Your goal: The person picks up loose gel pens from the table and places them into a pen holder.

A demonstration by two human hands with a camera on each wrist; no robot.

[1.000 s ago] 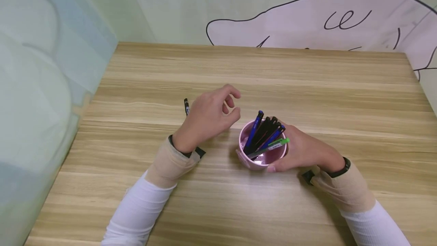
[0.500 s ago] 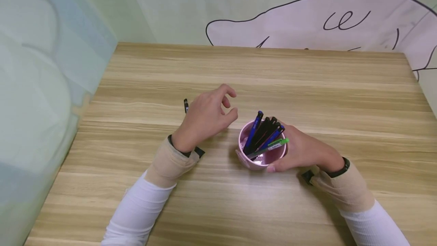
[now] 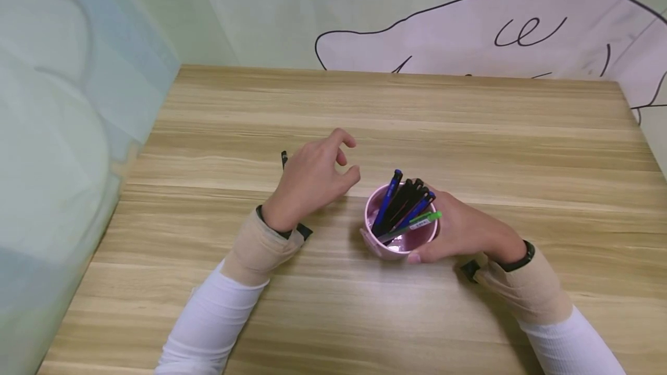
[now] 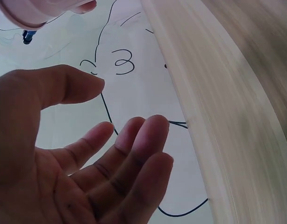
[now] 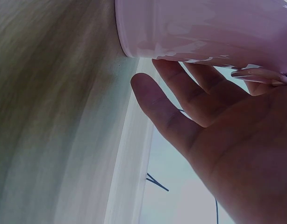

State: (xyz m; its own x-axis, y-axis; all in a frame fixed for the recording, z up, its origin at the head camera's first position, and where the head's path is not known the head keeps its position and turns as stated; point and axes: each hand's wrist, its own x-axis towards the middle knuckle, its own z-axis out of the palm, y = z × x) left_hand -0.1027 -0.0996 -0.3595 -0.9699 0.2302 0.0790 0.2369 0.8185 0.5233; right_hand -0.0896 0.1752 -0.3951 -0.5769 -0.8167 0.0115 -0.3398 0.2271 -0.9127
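Observation:
A glossy pink cup [image 3: 421,238] stands upright near the middle of the wooden table. Several black and blue pens [image 3: 401,204] and a pen with a bright green end [image 3: 430,216] lean inside it. My right hand [image 3: 458,227] holds the cup from the right, thumb at the near rim and fingers round the far side; the right wrist view shows the cup's side wall [image 5: 204,32] above the fingers. My left hand [image 3: 315,175] hovers left of the cup, fingers loosely bent and nothing between them. Partly hidden behind it is a dark pen [image 3: 283,158].
The wood-grain table [image 3: 333,317] reaches back to a wall [image 3: 271,10] printed with a cartoon animal outline. Another pale printed wall [image 3: 68,132] runs along the table's left edge.
My left hand has drifted slightly left, away from the cup, covering a little more of the dark pen. The right hand and the cup have stayed in place.

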